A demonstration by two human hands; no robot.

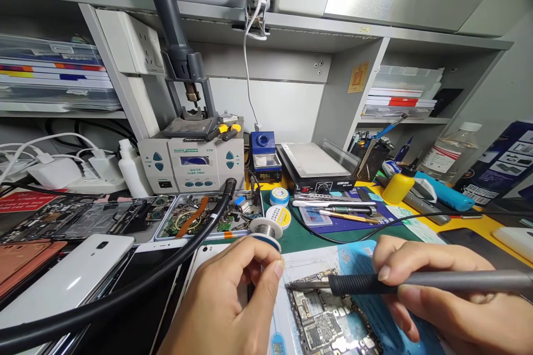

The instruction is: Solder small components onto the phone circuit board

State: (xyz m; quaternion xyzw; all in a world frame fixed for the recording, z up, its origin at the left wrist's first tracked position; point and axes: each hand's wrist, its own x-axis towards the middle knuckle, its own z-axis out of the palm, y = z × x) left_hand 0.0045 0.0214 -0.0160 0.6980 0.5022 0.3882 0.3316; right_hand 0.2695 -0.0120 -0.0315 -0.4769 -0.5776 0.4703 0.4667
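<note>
Soldering iron [362, 284] held at a circuit board [322, 327] on a crowded bench

Nearest, the iron's handle was gripped in the right hand [441, 283], its tip brought to the board's upper left corner; whether the two touched could not be told. The thumb and forefinger of the left hand [237, 294] were pressed together just beside that corner, and what, if anything, was pinched there could not be made out. The board was laid between the hands on a white-and-blue sheet [358, 260].

To the left, a white phone [95, 260] was crossed by a thick black hose [195, 244]. Just past the left hand, a solder spool [267, 231] was set near a tray [263, 205] heaped with small boards. Tweezers and slim tools [345, 208] were spread beyond the green mat [306, 237], and a yellow bottle [398, 186] was stood to their right.

Farther back, a rework station [200, 150], a blue unit [265, 150] and a flat heating plate [316, 161] were lined up. Above the station, a hot-air gun [175, 28] was racked upright. Behind, clear plastic boxes [50, 91] were stacked in grey shelving [358, 36].
</note>
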